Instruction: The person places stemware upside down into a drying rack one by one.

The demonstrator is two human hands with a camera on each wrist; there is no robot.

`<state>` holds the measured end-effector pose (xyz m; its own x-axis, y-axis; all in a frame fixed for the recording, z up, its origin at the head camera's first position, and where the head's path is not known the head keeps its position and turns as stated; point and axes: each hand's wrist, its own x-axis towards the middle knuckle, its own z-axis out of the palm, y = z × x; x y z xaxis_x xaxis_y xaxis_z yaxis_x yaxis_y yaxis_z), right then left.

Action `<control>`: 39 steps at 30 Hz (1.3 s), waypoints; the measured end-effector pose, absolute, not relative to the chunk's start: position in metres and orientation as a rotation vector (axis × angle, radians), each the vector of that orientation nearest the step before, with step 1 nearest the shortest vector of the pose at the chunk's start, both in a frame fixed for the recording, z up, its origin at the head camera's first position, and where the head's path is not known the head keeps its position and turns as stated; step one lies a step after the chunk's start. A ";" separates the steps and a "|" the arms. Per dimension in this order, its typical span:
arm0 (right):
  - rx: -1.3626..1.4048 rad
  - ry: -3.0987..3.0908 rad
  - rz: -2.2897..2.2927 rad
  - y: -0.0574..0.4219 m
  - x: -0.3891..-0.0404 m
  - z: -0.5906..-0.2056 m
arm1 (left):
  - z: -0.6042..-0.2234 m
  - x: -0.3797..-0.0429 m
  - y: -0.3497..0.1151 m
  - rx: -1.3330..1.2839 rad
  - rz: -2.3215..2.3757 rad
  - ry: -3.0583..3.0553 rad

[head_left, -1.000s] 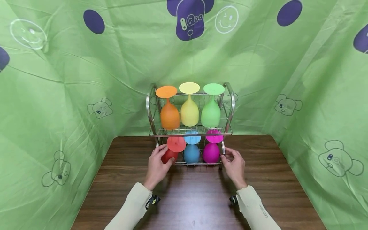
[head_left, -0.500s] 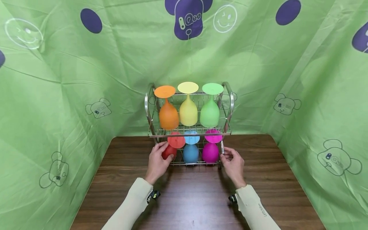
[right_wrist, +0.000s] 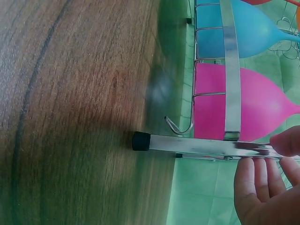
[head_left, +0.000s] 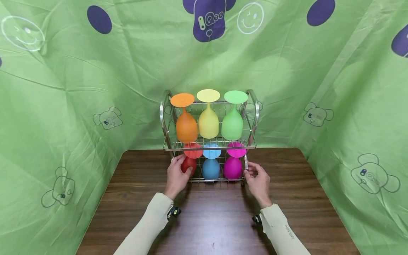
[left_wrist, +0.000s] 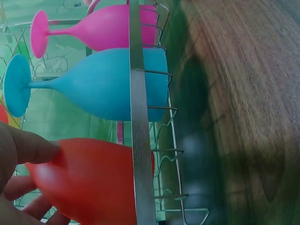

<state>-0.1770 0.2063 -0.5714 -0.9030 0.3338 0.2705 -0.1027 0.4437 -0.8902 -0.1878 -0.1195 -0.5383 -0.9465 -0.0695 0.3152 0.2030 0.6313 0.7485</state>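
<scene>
My left hand [head_left: 176, 177] holds a red goblet [head_left: 189, 165] by its bowl, thumb on the near side. In the left wrist view the bowl of the red goblet [left_wrist: 93, 180] sits upside down behind the flat front bar [left_wrist: 140, 154] of the rack's lower tier. My right hand [head_left: 259, 182] grips the right leg [right_wrist: 197, 146] of the two-tier metal dish rack [head_left: 210, 149] between thumb and fingers. On the lower tier, a blue goblet [head_left: 211, 170] and a magenta goblet [head_left: 233, 168] stand upside down to the right of the red one.
Upside down on the upper tier stand an orange goblet [head_left: 187, 128], a yellow goblet [head_left: 208, 124] and a green goblet [head_left: 232, 125]. The rack rests at the back of a brown wooden table [head_left: 210, 216]. Green printed cloth [head_left: 143, 71] hangs behind and at both sides.
My left hand has pushed the red goblet back and slightly left, so its round base now lies in line with the blue and magenta ones. The right hand has kept its grip on the leg.
</scene>
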 end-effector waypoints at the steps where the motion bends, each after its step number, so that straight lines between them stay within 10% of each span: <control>1: -0.198 -2.294 1.448 0.207 -0.177 -0.572 | -0.539 -0.188 -0.119 -0.094 -1.236 -2.537; 39: -0.191 -2.381 1.438 0.215 -0.176 -0.568 | -0.563 -0.191 -0.098 0.114 -1.283 -2.477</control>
<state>-0.1761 0.2152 -0.5684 -0.9290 0.2920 0.2272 -0.0652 0.4752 -0.8774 -0.1912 -0.0976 -0.5632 -0.9363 -0.2277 0.2675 0.0871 0.5873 0.8046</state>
